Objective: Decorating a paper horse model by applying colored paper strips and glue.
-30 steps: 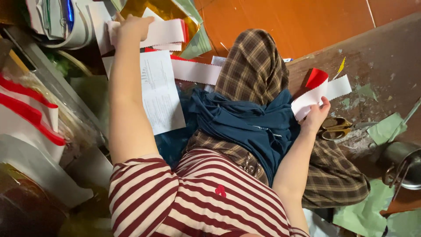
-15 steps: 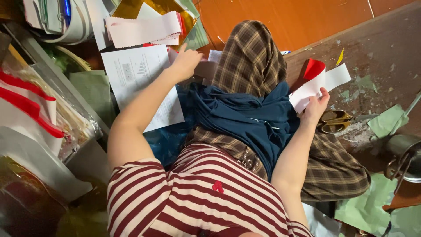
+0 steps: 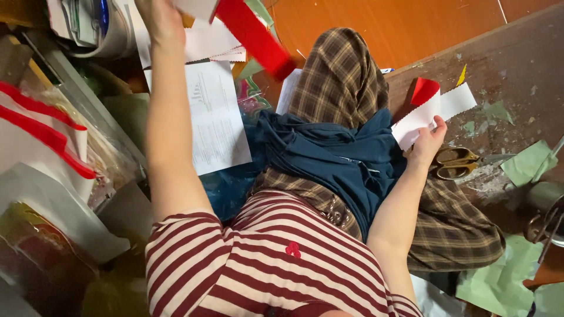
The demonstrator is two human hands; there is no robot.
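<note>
Paper work in mid-course: we see the left hand (image 3: pixel 160 20), at the upper left of the frame, closed around a blurred red and white paper strip (image 3: pixel 252 36) raised above the clutter. Its long axis slants from the hand down toward the frame's centre, free end lowest. At right of centre, the right hand (image 3: pixel 427 140) curls its fingers over a white zigzag-edged paper strip with a red fold (image 3: pixel 432 105), which lies on the worn brown board (image 3: pixel 517 64), long axis running up toward the right. Brass-handled scissors (image 3: pixel 455 163) rest untouched just beside that hand. Green paper scraps (image 3: pixel 529 164) suggest cutting partly done; both strips remain unjoined, we judge.
</note>
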